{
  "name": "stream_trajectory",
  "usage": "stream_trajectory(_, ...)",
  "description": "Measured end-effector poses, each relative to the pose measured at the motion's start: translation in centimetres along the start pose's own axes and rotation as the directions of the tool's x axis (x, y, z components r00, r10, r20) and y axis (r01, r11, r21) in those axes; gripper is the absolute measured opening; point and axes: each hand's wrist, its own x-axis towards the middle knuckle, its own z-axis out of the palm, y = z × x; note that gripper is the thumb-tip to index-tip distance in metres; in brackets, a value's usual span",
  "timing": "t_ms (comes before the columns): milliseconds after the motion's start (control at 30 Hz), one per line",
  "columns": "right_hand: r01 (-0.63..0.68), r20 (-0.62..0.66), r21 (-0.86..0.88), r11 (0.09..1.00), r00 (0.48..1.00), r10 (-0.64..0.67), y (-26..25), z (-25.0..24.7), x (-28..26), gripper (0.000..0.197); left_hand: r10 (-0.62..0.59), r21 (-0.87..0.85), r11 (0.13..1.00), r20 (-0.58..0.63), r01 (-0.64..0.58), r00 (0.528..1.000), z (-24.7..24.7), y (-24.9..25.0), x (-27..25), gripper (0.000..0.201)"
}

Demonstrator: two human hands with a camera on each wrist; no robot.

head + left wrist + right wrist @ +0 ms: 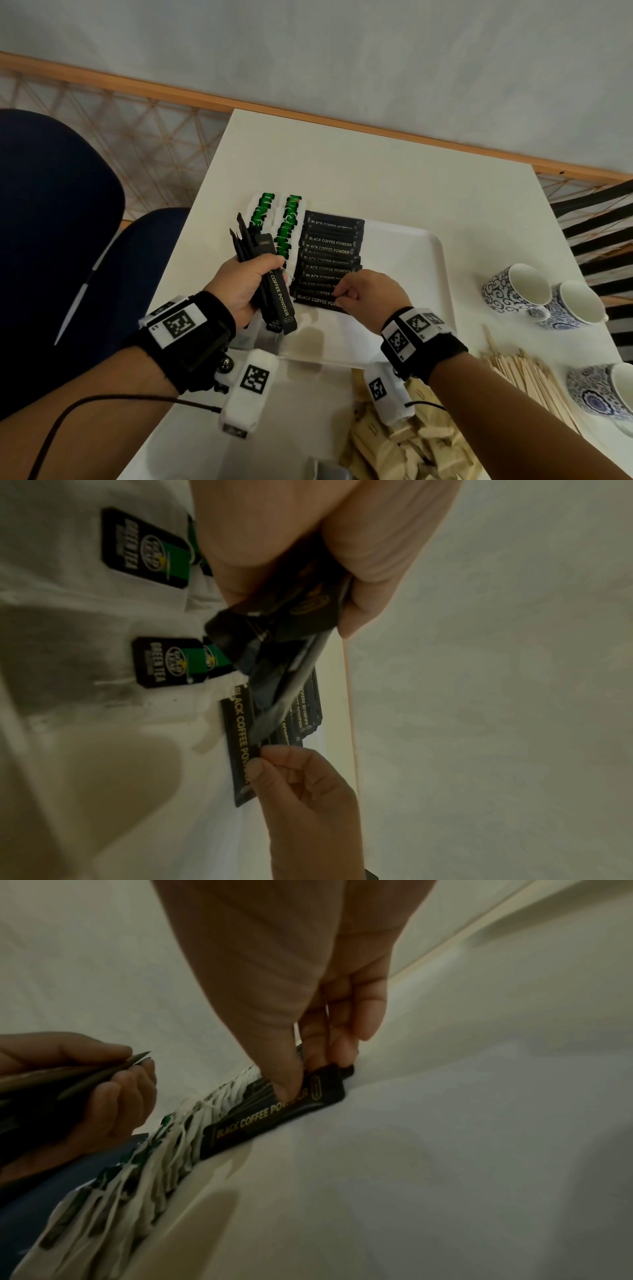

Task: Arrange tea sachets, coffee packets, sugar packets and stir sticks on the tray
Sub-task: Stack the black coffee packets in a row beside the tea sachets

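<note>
White tabletop (376, 164) carries a white tray (435, 246), and on it the nearest black coffee packet (313, 300) lies flat, closing a shingled row of coffee packets (330, 253). Its long axis runs from side to side, and the end under the right hand (371, 293) is pinched between the thumb and the curled fingers (342, 1039). Straight to the left of this grip, just beside it, the left hand (239, 287) is closed around a bundle of spare coffee packets (270, 284), whose long axes point away from the person, so crosswise to the row. Beyond the bundle lie two rows of green tea sachets (289, 222). I judge the right hand is nearer for the next placing.
</note>
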Motion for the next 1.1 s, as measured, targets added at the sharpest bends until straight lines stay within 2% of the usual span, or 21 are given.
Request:
stream_trajectory(100, 0.007, -0.013, -0.012, 1.000, 1.000, -0.007, 0.0, 0.1, 0.1, 0.010, -0.019, 0.023, 1.000, 0.015, 0.019, 1.000, 0.2, -0.1, -0.1, 0.002)
stream_trajectory(367, 0.003, -0.044, -0.027, 1.000, 0.999, -0.004, 0.3, 0.5, 0.1, 0.007, -0.008, 0.040, 0.999, 0.071, 0.005, 0.997, 0.6, -0.6, 0.0, 0.017)
stream_trajectory(500, 0.071, -0.124, 0.167, 0.983, 0.991, -0.050, -0.1, 0.3, -0.1, 0.009, -0.011, 0.081, 0.997, 0.100, 0.003, 0.995, 0.8, -0.8, -0.3, 0.019)
stream_trajectory(633, 0.065, -0.054, 0.482, 0.874, 0.998, -0.044, -1.9, -0.2, -0.7, 0.019, -0.009, 0.078, 0.997, 0.080, 0.003, 0.997, 1.4, -1.0, -0.7, 0.024)
stream_trajectory(700, 0.038, -0.012, 0.537, 0.843, 0.999, -0.037, -2.5, -0.3, -0.7, 0.008, -0.013, 0.073, 0.997, 0.080, 0.007, 0.997, 1.6, -1.1, -0.8, 0.023)
stream_trajectory(833, -0.001, 0.001, 0.598, 0.801, 1.000, 0.000, -2.6, -0.5, -0.7, 0.010, -0.033, 0.014, 0.999, 0.080, 0.032, 0.996, 1.7, -0.8, -0.9, 0.017)
stream_trajectory(933, 0.003, -0.045, 0.508, 0.861, 0.999, 0.023, -1.4, -1.0, -0.8, 0.014, -0.041, -0.056, 0.997, 0.057, 0.045, 0.998, 1.2, -0.4, -0.8, 0.009)
stream_trajectory(1033, -0.031, 0.011, 0.291, 0.956, 1.000, 0.029, 0.2, -1.2, -0.9, 0.018, -0.060, -0.094, 0.994, 0.025, 0.062, 0.998, 0.5, 0.1, -0.7, 0.011)
stream_trajectory(1100, -0.043, 0.044, 0.167, 0.985, 0.998, 0.036, 0.9, -1.2, -1.1, 0.021, -0.073, -0.114, 0.991, 0.014, 0.074, 0.997, 0.3, 0.3, -0.8, 0.012)
